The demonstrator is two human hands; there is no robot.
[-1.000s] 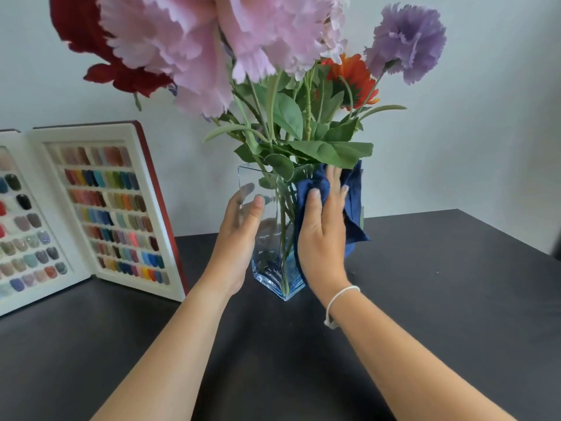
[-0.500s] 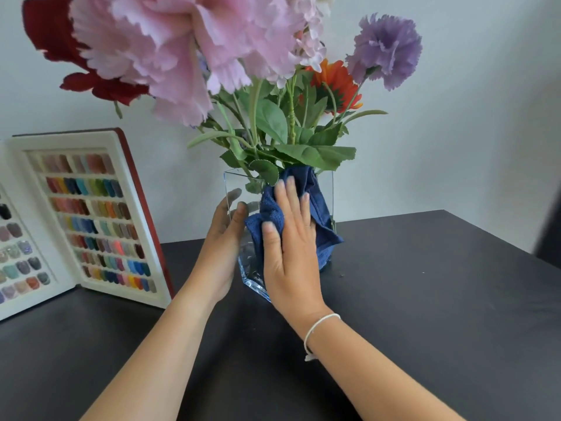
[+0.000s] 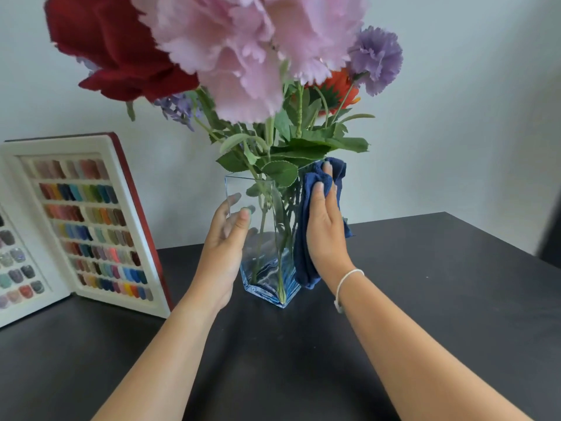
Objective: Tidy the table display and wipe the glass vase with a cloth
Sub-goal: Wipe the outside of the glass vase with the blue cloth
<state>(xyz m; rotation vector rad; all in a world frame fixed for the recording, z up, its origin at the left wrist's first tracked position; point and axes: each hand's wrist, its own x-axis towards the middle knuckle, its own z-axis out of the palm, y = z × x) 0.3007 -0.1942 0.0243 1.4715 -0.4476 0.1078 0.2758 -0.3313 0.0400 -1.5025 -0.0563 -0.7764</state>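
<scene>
Fingers (image 3: 321, 192) straight, pressing blue cloth (image 3: 303, 238) on glass vase (image 3: 267, 268); left hand (image 3: 224, 247) steadies flat.

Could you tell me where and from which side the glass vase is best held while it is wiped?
Probably a grip on the vase by its flat left wall at mid-height, from the left, as the left hand does; the right hand presses the cloth opposite.
</scene>
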